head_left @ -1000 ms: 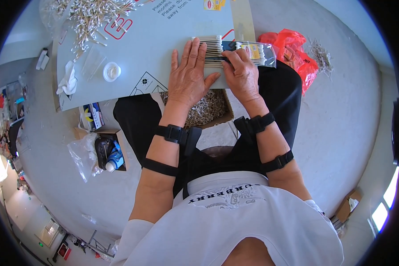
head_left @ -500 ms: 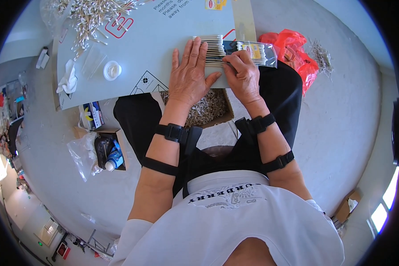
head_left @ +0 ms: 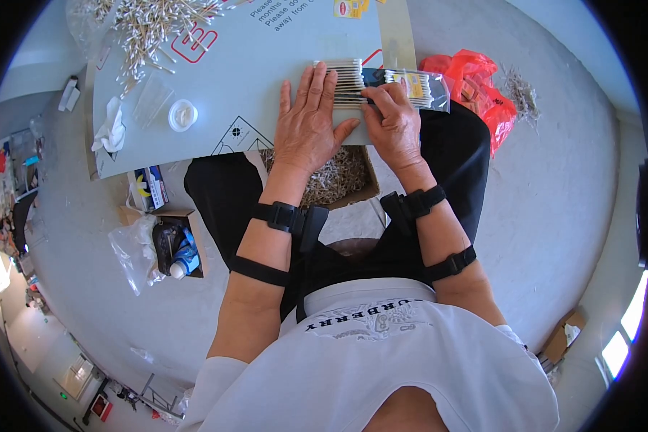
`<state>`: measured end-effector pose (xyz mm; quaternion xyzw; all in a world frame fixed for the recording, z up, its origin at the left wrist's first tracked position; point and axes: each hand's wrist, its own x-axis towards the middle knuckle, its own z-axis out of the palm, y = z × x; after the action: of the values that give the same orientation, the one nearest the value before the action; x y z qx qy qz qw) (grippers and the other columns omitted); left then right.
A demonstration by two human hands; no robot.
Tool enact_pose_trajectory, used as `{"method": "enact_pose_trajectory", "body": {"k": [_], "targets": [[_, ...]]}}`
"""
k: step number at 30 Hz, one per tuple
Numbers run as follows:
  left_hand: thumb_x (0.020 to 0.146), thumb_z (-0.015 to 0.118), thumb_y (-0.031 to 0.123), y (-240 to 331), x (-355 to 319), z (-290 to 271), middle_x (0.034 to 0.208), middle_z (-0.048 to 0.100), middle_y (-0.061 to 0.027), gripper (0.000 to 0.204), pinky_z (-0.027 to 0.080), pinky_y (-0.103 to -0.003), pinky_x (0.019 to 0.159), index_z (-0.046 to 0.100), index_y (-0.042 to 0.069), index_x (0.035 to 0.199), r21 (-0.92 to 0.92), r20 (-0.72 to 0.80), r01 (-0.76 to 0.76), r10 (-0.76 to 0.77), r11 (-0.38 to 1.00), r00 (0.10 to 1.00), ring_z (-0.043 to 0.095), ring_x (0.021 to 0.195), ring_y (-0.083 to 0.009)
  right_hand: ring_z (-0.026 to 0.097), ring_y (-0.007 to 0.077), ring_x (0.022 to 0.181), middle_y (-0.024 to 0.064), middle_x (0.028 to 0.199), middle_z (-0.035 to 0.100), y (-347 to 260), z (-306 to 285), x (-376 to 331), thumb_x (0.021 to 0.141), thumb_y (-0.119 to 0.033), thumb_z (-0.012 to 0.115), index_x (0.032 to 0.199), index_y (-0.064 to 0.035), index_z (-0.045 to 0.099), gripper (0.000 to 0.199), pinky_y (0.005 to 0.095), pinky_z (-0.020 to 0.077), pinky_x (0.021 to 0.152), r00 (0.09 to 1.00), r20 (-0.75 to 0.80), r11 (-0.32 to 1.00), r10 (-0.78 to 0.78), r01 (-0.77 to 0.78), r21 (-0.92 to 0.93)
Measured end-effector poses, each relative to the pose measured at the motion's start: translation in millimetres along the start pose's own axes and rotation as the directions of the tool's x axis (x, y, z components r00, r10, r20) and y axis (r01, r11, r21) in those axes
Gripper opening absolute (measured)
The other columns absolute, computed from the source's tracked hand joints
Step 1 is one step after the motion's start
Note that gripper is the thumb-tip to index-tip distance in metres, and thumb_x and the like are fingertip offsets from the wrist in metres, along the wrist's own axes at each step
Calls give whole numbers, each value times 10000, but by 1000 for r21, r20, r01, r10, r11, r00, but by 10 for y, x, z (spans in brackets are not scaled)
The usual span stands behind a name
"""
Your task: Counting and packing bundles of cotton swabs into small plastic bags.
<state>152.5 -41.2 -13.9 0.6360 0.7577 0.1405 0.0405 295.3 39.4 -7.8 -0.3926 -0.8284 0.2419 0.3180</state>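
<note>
A row of white cotton swabs (head_left: 348, 75) lies side by side on the board. My left hand (head_left: 306, 126) rests flat along the row's left side, fingers stretched out, with its fingertips by the swab ends. My right hand (head_left: 394, 126) is closed at the row's right end, thumb and forefinger pressed together beside the lower swabs; what they pinch is hidden. Just beyond my right knuckles, a clear plastic bag (head_left: 441, 92) contains more swabs and a yellow label card (head_left: 412, 83). A dark strip shows between the row and the bagged swabs.
A heap of loose swabs (head_left: 151, 32) covers the board's far left. Nearer are a small round white tub (head_left: 183, 115) and a crumpled tissue (head_left: 110, 126). A box of swabs (head_left: 338, 176) sits below the board's near edge. Red plastic bags (head_left: 475, 79) lie at right.
Both hands keep nearly the same place. The lower swabs beside my right fingertips sit slightly closer to the rest of the row.
</note>
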Motion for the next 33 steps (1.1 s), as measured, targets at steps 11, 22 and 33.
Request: {"method": "enact_pose_trajectory", "body": {"k": [11,22,33], "targets": [[865,549,544,-11,-3,-6,1547,244,-87,814,124,-504,1165,270,85,1477,-13,6,4,-4,1000,1000,212,1435,-261,629,300,772,83,836,593,-63,-22,45,762,-96,675,950,-88,661,188,397,516,647,996,49,997,74,-75,9],[870,548,540,-7,-1,-6,1549,245,-86,803,111,-492,1169,283,85,1476,-33,4,11,-11,999,1000,215,1436,-246,630,324,795,99,863,616,-57,-2,149,781,-136,658,986,-125,667,205,440,517,690,991,101,989,89,-76,-124],[864,559,530,1,-4,-13,1548,252,-100,800,120,-501,1162,305,68,1466,-50,-1,11,-11,999,1000,221,1435,-247,636,336,814,105,873,631,-29,36,229,812,-149,634,980,-123,660,172,445,514,748,984,119,987,130,-116,-115]]}}
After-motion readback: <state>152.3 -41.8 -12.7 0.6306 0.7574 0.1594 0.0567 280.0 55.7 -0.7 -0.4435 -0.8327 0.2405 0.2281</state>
